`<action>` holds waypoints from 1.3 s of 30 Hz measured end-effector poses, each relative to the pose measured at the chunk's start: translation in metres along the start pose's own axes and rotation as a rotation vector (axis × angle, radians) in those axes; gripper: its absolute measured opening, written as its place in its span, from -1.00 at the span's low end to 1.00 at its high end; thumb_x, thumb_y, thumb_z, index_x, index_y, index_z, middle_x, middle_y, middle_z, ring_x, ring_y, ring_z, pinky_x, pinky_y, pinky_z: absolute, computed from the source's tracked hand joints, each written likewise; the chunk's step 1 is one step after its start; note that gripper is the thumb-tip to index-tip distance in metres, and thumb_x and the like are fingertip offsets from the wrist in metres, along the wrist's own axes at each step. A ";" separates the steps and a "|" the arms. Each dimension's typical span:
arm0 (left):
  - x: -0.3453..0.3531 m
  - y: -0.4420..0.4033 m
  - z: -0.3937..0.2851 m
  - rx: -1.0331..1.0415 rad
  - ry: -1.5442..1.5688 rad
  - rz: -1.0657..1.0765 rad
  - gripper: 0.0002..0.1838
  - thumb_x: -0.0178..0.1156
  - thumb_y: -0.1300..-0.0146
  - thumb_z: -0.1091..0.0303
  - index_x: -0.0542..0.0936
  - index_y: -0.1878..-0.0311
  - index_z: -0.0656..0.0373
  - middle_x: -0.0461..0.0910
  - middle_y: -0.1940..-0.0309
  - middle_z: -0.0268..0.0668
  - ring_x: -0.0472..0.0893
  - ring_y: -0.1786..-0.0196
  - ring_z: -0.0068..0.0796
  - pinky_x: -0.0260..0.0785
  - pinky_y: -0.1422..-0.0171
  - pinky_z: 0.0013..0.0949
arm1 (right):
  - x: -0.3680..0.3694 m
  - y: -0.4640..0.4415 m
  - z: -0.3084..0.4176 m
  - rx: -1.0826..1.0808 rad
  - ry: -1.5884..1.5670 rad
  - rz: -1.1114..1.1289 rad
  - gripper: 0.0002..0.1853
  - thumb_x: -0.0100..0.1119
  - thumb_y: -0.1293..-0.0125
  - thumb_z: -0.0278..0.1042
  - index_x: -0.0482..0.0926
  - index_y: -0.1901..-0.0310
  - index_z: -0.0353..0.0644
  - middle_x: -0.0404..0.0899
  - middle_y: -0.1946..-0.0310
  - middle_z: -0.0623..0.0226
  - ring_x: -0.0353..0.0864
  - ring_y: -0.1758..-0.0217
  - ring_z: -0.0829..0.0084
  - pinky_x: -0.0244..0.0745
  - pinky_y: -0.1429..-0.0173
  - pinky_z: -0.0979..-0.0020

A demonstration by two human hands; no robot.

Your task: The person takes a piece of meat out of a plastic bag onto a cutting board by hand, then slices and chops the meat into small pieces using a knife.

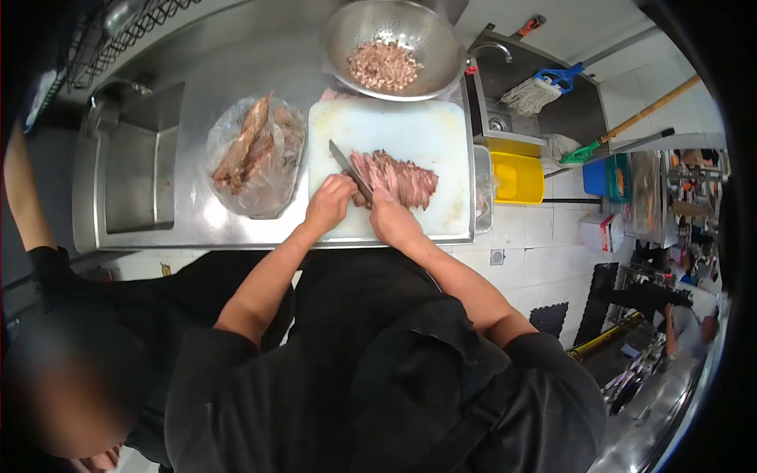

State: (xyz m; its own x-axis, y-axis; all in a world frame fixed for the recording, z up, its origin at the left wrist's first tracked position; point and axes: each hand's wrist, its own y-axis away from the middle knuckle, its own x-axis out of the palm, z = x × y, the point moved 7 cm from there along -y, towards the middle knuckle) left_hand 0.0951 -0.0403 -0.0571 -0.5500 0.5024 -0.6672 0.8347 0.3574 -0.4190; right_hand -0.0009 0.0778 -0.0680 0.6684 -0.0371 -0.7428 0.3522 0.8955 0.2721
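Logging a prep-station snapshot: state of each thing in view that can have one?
Colander: upright, partly filled
Colander meat: chopped small
Board meat: sliced, bunched together
Knife: gripped in right hand, blade bare
Cutting board: flat, partly covered
Plastic bag: holding meat; open or closed unclear
Bagged meat: large pieces
Left sink: no water visible
Left faucet: no flow visible

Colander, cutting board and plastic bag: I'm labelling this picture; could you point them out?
Colander [440,54], head view, inner wall.
Cutting board [441,130], head view, upper right.
Plastic bag [266,199], head view, lower part.
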 end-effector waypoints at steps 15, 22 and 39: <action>0.000 0.002 -0.003 0.014 -0.028 0.002 -0.80 0.25 -0.16 0.67 0.62 0.13 0.27 0.62 0.12 -0.15 0.59 -0.06 -0.02 0.49 -0.20 -0.13 | -0.044 0.052 0.032 0.209 0.080 0.312 -0.76 -0.05 -0.34 -0.51 0.33 -0.02 -0.36 0.67 0.20 -0.34 0.68 0.07 -0.33 0.52 -0.04 -0.22; 0.003 0.007 0.000 0.042 0.000 0.041 -0.78 0.24 -0.13 0.64 0.63 0.13 0.24 0.63 0.09 -0.20 0.59 -0.10 -0.09 0.50 -0.21 -0.16 | -0.013 -0.005 0.017 0.053 -0.037 -0.002 -0.79 -0.05 -0.35 -0.48 0.33 0.03 -0.37 0.65 0.22 -0.33 0.66 0.10 -0.35 0.51 -0.03 -0.24; 0.001 0.000 0.005 0.004 -0.057 -0.031 -0.78 0.23 -0.10 0.66 0.63 0.16 0.26 0.64 0.11 -0.19 0.62 -0.05 -0.11 0.52 -0.20 -0.20 | -0.001 0.010 0.017 0.105 0.025 0.090 -0.76 -0.08 -0.35 -0.48 0.33 -0.01 -0.39 0.67 0.27 -0.35 0.69 0.15 -0.33 0.53 0.00 -0.23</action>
State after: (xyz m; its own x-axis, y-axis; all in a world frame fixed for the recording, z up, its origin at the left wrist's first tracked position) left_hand 0.0951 -0.0440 -0.0610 -0.5729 0.4455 -0.6880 0.8177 0.3684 -0.4424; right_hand 0.0127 0.0789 -0.0542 0.6847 0.0533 -0.7269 0.3591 0.8432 0.4001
